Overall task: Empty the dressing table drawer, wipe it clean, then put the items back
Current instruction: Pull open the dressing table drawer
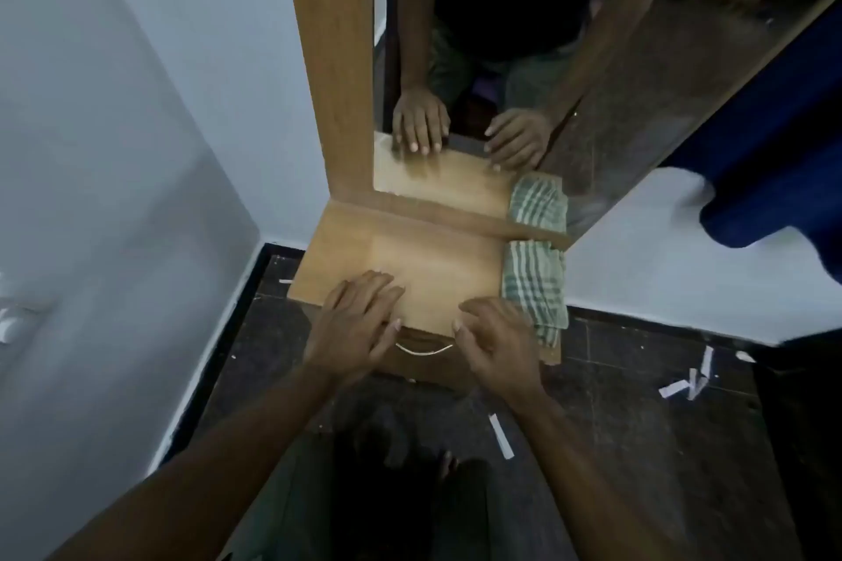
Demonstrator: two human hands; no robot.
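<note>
The wooden dressing table top stands below a tall mirror. My left hand lies flat on the top's front edge, fingers straight. My right hand rests at the front edge with fingers loosely bent, holding nothing. Between the two hands, just under the edge, a curved metal drawer handle shows on the dark drawer front. The drawer looks pushed in; its inside is hidden. A green and white checked cloth lies folded on the table's right end, hanging over the front.
A grey wall is close on the left, and a blue curtain hangs at the right. The dark floor holds several white paper scraps. The mirror reflects my arms and the cloth.
</note>
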